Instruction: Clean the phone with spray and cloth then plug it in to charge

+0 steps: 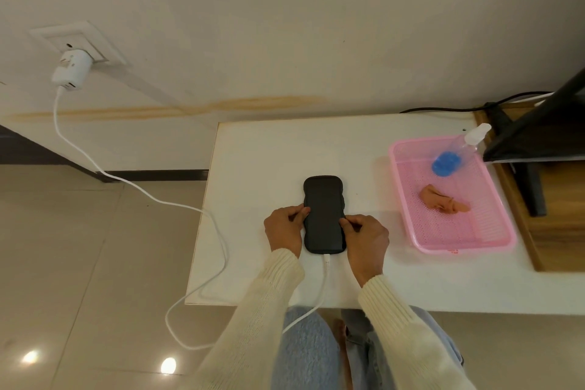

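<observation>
**Phone flat on the table, cable in, a hand at each side**

The phone [323, 214] lies dark side up near the front of the white table [253, 149]. The left hand [282, 229] presses its fingertips against the left edge, the right hand [367, 239] does the same on the right edge, so the fingers pinch the phone between them. A white cable [95, 165] runs from the phone's near end, loops off the table edge and climbs to a white charger [71, 70] in the wall socket [79, 38]. To the right, well apart, a pink tray [411, 231] holds a spray bottle [456, 152] and a crumpled cloth [441, 198]. Whether the screen faces up I can't tell.
</observation>
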